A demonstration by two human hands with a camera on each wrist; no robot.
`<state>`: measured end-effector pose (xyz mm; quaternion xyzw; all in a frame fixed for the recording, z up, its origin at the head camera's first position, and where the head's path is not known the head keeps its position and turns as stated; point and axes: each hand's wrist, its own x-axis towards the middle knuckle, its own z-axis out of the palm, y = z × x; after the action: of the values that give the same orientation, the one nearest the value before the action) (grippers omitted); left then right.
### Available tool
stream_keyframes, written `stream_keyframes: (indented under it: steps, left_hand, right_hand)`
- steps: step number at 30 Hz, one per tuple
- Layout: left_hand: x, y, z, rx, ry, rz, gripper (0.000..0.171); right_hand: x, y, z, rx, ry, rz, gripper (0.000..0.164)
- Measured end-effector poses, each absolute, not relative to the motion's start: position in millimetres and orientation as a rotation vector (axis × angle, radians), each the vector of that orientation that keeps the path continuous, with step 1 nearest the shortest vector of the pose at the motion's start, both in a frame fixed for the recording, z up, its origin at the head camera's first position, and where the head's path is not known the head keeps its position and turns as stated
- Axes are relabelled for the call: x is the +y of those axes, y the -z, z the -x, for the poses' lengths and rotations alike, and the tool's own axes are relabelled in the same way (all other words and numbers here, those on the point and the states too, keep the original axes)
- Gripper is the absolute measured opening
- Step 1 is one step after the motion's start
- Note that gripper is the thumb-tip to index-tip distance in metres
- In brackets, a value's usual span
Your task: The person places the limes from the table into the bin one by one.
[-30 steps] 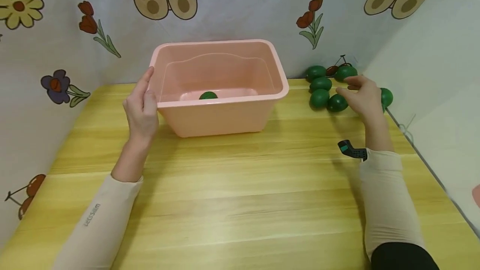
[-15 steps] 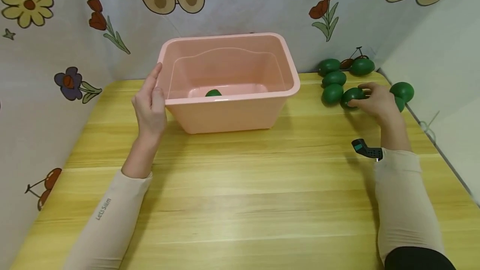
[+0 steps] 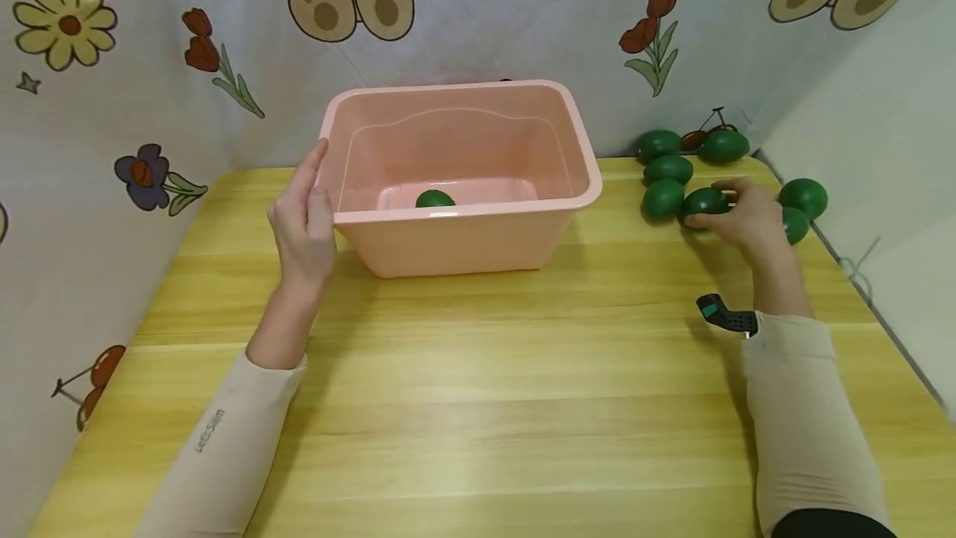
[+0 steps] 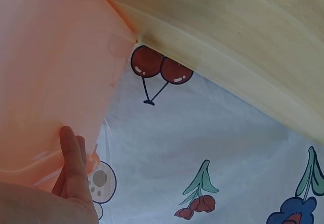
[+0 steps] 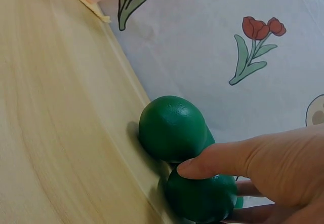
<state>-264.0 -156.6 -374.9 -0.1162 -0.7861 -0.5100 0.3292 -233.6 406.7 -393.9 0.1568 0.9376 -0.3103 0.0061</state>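
My left hand (image 3: 304, 227) rests along the left side of a pink plastic bin (image 3: 456, 243), fingers at its rim. The left wrist view shows straight fingers (image 4: 73, 163) against the outer wall. One green lime (image 3: 435, 198) lies inside the bin, partly hidden by the front rim. At the right, my right hand (image 3: 747, 218) has thumb and fingers around a dark green lime (image 5: 200, 198) on the table. Another lime (image 5: 172, 127) sits beside it in the right wrist view.
More limes (image 3: 668, 168) lie in a loose group at the table's back right, with a lime (image 3: 802, 198) past my right hand. A printed cloth (image 3: 456, 31) covers the wall behind the wooden table (image 3: 523, 388). A pale wall (image 3: 889, 189) borders the right edge.
My right hand has lowered from above the limes and its thumb and fingers have come around one. The left hand stays at the bin. The head view has shifted slightly.
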Motion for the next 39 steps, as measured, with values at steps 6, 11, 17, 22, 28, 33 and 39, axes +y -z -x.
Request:
stream_keyframes:
  steps: [6,11,17,22,28,33,39]
  left_hand:
    - [-159.4,380.9,258.7,-2.080,1.339,0.306,0.058]
    - [-157.4,380.9,258.0,-2.078,1.330,0.319,0.058]
    - [-155.6,378.7,260.2,-2.067,1.327,0.324,0.057]
    - [-158.2,381.2,257.4,-2.083,1.292,0.309,0.058]
    - [-161.9,382.7,255.4,-2.092,1.269,0.319,0.058]
    - [-161.0,380.9,259.3,-2.072,1.297,0.334,0.057]
    - [-158.3,375.7,264.7,-2.063,1.300,0.331,0.058]
  right_hand:
    - [405.1,400.6,227.3,2.931,0.959,-0.538,0.086]
    - [404.1,397.4,222.9,2.962,0.956,-0.561,0.087]
    - [405.2,388.9,220.9,2.980,0.983,-0.588,0.091]
    - [402.4,379.9,217.0,2.992,0.986,-0.597,0.091]
    - [391.5,362.4,212.3,3.058,0.985,-0.586,0.089]
    - [382.6,347.6,213.7,3.082,1.035,-0.566,0.088]
    - [370.0,330.0,216.2,3.127,1.092,-0.540,0.082]
